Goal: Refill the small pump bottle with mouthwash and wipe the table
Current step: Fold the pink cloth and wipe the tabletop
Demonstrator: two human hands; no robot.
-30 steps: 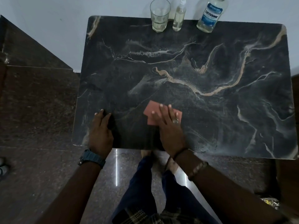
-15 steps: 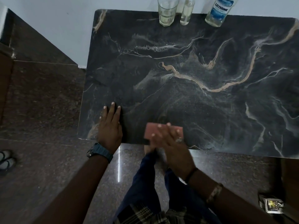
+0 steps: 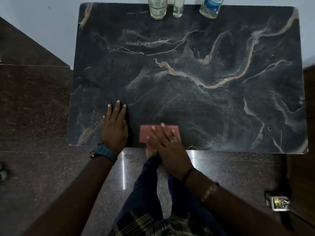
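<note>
A dark marble-patterned table (image 3: 187, 68) fills the view. My right hand (image 3: 167, 147) lies flat with fingers spread on a pink cloth (image 3: 144, 135) at the table's near edge; its palm hangs past the edge. My left hand (image 3: 115, 126) rests flat on the table to the left of the cloth, holding nothing. At the far edge stand a drinking glass (image 3: 157, 9), the small clear pump bottle (image 3: 178, 9) and the large mouthwash bottle (image 3: 210, 7), all cut off by the top of the frame.
A white wall runs behind the table. Brown polished floor surrounds it. My legs stand under the near edge. A small printed box (image 3: 277, 201) lies on the floor at the lower right.
My right hand has dragged the pink cloth from further in on the table back to the near edge. My left hand has stayed flat in about the same place.
</note>
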